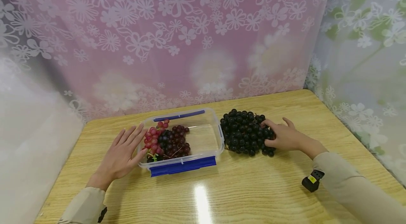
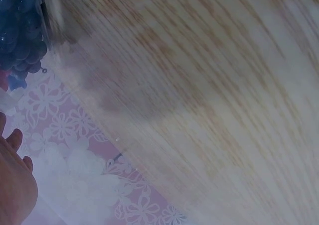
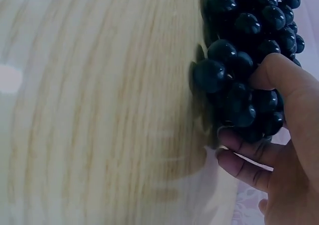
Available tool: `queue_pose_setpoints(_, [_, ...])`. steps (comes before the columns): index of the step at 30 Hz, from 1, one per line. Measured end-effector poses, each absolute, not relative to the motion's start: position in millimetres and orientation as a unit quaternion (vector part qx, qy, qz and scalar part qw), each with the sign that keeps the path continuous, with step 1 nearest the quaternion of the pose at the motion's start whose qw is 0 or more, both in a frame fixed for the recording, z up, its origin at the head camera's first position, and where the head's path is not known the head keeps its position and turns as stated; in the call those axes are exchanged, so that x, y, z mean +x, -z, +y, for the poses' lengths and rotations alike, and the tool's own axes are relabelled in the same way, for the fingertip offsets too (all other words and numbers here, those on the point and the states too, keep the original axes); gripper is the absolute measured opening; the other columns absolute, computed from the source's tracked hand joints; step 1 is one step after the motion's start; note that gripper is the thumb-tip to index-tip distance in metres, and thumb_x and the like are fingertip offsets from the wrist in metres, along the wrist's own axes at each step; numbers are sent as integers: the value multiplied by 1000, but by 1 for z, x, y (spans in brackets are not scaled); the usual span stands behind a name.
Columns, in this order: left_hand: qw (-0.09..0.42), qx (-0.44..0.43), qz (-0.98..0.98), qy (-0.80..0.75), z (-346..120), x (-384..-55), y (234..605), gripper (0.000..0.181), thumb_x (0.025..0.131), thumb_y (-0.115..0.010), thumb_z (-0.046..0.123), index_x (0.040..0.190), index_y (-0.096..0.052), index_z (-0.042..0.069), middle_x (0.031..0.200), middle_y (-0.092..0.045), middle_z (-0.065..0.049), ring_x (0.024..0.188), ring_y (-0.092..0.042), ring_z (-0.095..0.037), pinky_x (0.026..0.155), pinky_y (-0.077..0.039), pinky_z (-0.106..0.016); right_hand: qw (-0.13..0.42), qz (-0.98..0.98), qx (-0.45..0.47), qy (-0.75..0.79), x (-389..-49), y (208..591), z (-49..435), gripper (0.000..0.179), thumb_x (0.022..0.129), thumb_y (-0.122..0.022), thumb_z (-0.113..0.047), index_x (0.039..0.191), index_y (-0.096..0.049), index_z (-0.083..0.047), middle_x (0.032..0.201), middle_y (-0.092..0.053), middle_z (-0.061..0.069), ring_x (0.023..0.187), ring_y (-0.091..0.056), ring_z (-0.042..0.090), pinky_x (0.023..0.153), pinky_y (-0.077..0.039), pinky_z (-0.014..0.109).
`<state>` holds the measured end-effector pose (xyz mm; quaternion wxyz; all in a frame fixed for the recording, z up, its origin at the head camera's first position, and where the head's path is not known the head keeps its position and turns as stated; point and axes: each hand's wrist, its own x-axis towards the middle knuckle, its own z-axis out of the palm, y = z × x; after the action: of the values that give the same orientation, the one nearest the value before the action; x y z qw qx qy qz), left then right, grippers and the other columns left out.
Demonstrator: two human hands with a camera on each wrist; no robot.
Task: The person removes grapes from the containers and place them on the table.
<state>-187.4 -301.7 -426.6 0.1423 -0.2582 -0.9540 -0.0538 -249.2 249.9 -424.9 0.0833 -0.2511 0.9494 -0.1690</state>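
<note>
A pile of black grapes (image 1: 242, 132) lies on the table to the right of a clear plastic box. My right hand (image 1: 287, 137) grips the right end of the pile, thumb and fingers bent round a bunch of black grapes (image 3: 239, 93). Fingers nearly straight, my left hand (image 1: 122, 151) is at the left side of the clear box (image 1: 203, 135), fingertips right at its rim. Inside the box, red grapes (image 1: 153, 137) sit at the left, with a few dark grapes (image 1: 164, 138) and brownish-red grapes (image 1: 179, 141) beside them. The left wrist view catches only part of that hand.
Blue locking flaps edge the box, the front one (image 1: 184, 166) hanging outward over the wood-grain table (image 1: 253, 188). A pink floral curtain (image 1: 196, 51) stands behind the table, and a pale floral curtain (image 1: 364, 58) runs along the right side.
</note>
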Motion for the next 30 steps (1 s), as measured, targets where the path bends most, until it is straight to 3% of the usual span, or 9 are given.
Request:
queue_pose_setpoints(5, [141, -260, -954, 53, -302, -188, 427, 65, 98, -47, 45, 151, -32, 10, 156, -24, -9, 140, -23, -32, 115, -7, -47, 78, 952, -251, 154, -248, 419, 254, 46, 89, -63, -34, 128, -49, -15, 62, -51, -13, 65, -52, 8, 103, -1, 70])
queue_pose_setpoints(12, [142, -257, -955, 52, -301, -187, 427, 64, 98, -47, 45, 150, -33, 10, 156, -24, -9, 140, -22, -32, 115, -8, -47, 66, 953, -254, 150, -250, 410, 259, 45, 87, -67, -40, 124, -56, -17, 97, -64, -7, 95, -60, 25, 101, -1, 71])
queue_pose_setpoints(21, [136, -256, -956, 51, -301, -187, 427, 64, 98, -46, 45, 150, -33, 9, 156, -23, -8, 140, -23, -32, 115, -8, -46, 48, 956, -256, 137, -247, 403, 261, 49, 89, -64, -42, 128, -57, -15, 102, -66, -2, 101, -60, 29, 102, -6, 71])
queue_pose_setpoints(23, [137, -257, -955, 51, -301, -187, 427, 64, 98, -46, 44, 150, -33, 9, 156, -23, -8, 140, -23, -32, 115, -8, -46, 42, 957, -253, 135, -248, 400, 261, 49, 89, -63, -42, 129, -57, -14, 104, -66, 0, 102, -60, 30, 102, -10, 70])
queue_pose_setpoints(25, [139, -257, -955, 51, -301, -187, 427, 64, 98, -46, 45, 150, -34, 8, 156, -23, -8, 140, -23, -32, 115, -8, -46, 32, 958, -250, 135, -248, 397, 260, 48, 91, -62, -42, 129, -58, -14, 106, -66, 3, 101, -61, 30, 101, -22, 67])
queue_pose_setpoints(27, [140, -258, -955, 51, -301, -188, 427, 64, 98, -46, 44, 149, -34, 8, 156, -24, -8, 140, -23, -33, 115, -8, -46, 19, 959, -247, 136, -249, 394, 259, 47, 91, -61, -42, 129, -58, -14, 108, -66, 6, 99, -61, 29, 95, -35, 62])
queue_pose_setpoints(30, [141, -259, -954, 51, -301, -188, 427, 64, 98, -46, 44, 150, -34, 9, 156, -24, -8, 140, -23, -32, 115, -8, -46, -2, 961, -244, 129, -249, 390, 257, 48, 92, -59, -43, 130, -58, -14, 113, -64, 9, 102, -60, 32, 86, -44, 57])
